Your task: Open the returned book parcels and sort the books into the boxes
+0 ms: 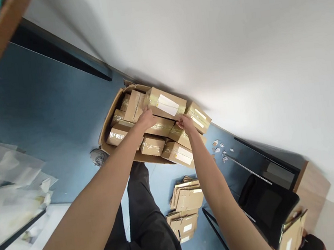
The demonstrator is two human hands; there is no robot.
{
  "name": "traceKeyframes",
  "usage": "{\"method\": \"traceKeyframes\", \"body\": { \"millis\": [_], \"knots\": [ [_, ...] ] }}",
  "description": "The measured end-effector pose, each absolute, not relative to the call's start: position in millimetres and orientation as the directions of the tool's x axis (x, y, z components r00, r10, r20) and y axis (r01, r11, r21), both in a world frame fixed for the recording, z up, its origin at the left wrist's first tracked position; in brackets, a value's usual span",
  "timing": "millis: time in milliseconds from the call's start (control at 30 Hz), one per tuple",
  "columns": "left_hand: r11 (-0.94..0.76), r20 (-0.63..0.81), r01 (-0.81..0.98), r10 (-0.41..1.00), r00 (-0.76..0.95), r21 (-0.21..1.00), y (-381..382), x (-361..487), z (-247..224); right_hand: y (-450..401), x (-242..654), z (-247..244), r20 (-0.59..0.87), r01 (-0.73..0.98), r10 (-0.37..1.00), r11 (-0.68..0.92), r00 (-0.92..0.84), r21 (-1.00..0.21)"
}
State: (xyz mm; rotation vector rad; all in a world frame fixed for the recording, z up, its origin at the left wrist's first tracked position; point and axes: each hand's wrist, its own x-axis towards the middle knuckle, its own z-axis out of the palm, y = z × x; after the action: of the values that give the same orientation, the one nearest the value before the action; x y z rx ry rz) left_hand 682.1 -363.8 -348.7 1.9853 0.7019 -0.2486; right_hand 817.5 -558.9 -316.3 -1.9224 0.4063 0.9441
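Observation:
A taped cardboard box [154, 98] with a white label lies at the top of a pile, along the wall side. My left hand [147, 119] is closed at its near left corner. At the near right corner my right hand [186, 123] has its fingers curled against the box edge; its fingertips are partly hidden. Beneath and around are several smaller taped boxes [153, 145], packed in a large open carton [104, 134]. One more labelled box [197, 117] sits at the pile's right end, just beyond my right hand.
A white wall [220, 44] rises directly behind the carton. Flattened cardboard [189, 198] is stacked on the blue floor [55, 94] near my legs. To the right stand a black chair [266, 206] and paper scraps [217, 147]. Plastic bags [2, 163] lie at left.

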Motion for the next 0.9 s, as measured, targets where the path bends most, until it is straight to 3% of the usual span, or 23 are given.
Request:
{"method": "traceKeyframes", "body": {
  "millis": [100,267,467,700,900],
  "knots": [
    [-0.263,-0.546,0.665,0.405,0.734,0.699,-364.1,636.0,-316.2,-566.5,775.0,-280.2,-0.769,-0.641,0.17,-0.461,0.616,-0.614],
    [-0.278,-0.509,0.685,0.497,0.702,0.674,-373.2,529.7,-225.2,-579.0,671.7,-210.8,-0.82,-0.708,0.174,-0.427,0.546,-0.562],
    [-0.287,-0.482,0.731,0.595,0.643,0.619,-391.1,437.5,-108.4,-591.8,593.8,-115.4,-0.929,-0.864,0.153,-0.344,0.336,-0.369],
    [-0.282,-0.3,0.7,0.754,0.584,0.656,-377.5,397.5,21.5,-560.3,591.6,-4.0,-0.833,-0.734,0.343,-0.402,0.433,-0.547],
    [-0.279,-0.085,0.631,0.871,0.483,0.724,-324.1,368.0,116.6,-487.2,554.8,86.6,-0.695,-0.626,0.516,-0.339,0.5,-0.702]
  ]
}}
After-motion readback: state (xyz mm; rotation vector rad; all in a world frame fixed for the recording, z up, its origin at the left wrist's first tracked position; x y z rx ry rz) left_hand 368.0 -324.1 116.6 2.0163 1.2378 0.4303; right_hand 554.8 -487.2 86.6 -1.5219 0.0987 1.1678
